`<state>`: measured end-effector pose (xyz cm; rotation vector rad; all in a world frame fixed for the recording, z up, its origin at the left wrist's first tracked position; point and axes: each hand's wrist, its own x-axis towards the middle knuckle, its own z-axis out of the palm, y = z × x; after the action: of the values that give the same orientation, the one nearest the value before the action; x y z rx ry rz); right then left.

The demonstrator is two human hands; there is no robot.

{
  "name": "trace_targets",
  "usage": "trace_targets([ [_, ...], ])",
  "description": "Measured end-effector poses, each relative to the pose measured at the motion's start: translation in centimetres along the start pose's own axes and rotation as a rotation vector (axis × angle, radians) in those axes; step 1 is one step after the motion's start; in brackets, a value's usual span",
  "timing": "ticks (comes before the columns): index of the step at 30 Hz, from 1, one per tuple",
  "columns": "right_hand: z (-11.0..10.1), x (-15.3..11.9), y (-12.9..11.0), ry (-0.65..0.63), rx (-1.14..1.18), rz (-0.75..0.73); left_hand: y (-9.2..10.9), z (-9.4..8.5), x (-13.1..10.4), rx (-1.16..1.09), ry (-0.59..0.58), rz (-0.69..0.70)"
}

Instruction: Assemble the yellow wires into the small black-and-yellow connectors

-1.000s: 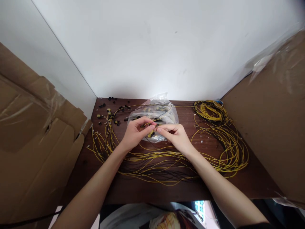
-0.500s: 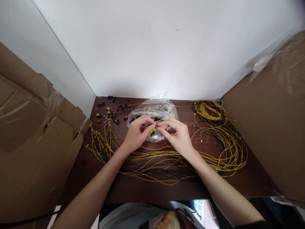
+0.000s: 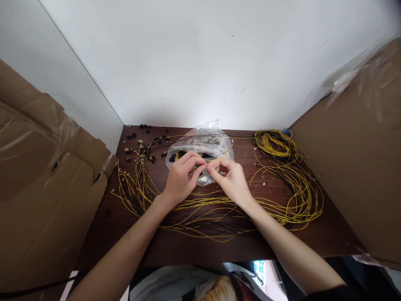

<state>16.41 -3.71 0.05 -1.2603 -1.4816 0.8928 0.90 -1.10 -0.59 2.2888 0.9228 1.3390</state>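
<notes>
Yellow-black wires (image 3: 208, 161) meet 2 pinching hands, left (image 3: 181, 177) and right (image 3: 230, 177).

So you've got just the one camera here, up on your head, looking forward and steeply down over your bare left hand (image 3: 180, 177) and bare right hand (image 3: 232, 179). Your hands land about mid-view, close enough to get both forearms in, though your fingertips come out pretty small. Beyond them it catches the plain white wall (image 3: 200, 67), and below them the near edge of the dark brown wooden tabletop (image 3: 200, 251). It's wide too: big brown taped cardboard panels fill the sides, one left of your left hand (image 3: 46, 188), one right of your right (image 3: 354, 167).
</notes>
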Motion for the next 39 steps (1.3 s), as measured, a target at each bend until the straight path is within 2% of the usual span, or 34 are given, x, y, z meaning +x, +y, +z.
trace_targets([
  [5,0.45,0.12,0.10,0.008,0.208,0.145,0.10,0.17,-0.18,-0.007,-0.005,0.072],
  [8,0.52,0.16,0.07,-0.007,0.285,0.186,0.23,0.22,-0.09,-0.030,0.002,0.042],
  [12,0.29,0.18,-0.05,-0.042,0.320,0.201,0.26,0.19,0.14,-0.124,0.018,-0.111],
  [17,0.08,0.23,-0.24,-0.023,0.302,0.192,0.20,0.10,0.26,-0.305,0.022,-0.339],
  [21,0.04,0.23,-0.30,-0.010,0.257,0.167,0.33,-0.03,0.43,-0.392,0.032,-0.426],
  [27,0.04,0.18,-0.08,-0.011,0.214,0.116,0.33,-0.04,0.54,-0.427,0.007,-0.432],
  [39,0.01,0.03,-0.09,-0.021,0.162,0.088,0.22,-0.31,0.68,-0.344,-0.083,-0.445],
])
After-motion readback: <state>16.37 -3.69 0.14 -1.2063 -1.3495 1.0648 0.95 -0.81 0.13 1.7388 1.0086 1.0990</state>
